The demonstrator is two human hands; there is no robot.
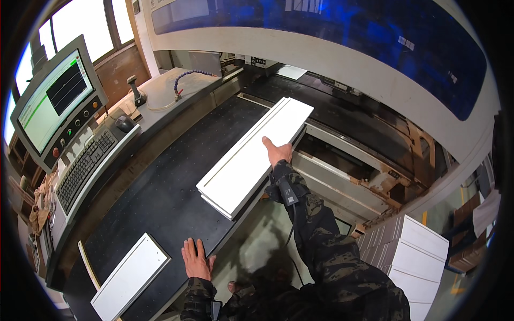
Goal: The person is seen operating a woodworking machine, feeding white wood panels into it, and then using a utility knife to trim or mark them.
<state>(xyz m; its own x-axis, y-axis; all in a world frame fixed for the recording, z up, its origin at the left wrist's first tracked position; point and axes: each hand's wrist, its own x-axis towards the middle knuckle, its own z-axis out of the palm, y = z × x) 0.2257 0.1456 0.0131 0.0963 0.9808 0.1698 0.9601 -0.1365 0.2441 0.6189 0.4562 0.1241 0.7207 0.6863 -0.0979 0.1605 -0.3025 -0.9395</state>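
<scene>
A long white panel [251,160] with a groove along its side lies across the black machine table, on top of at least one other board. My right hand [278,153] grips its right edge, with the thumb on top and the fingers partly hidden over the side. Lower down, my left hand [197,260] rests open on the front edge of the black table [166,198], fingers stretched out and holding nothing. A shorter white panel [131,278] with small holes near its end lies to the left of that hand.
At left stand a control screen [59,96], a keyboard [85,163], a mouse [125,124] and a handheld scanner [136,91]. The machine's blue-windowed hood [332,37] spans the back. Stacked white panels [415,257] stand at right; a person [486,214] is beyond.
</scene>
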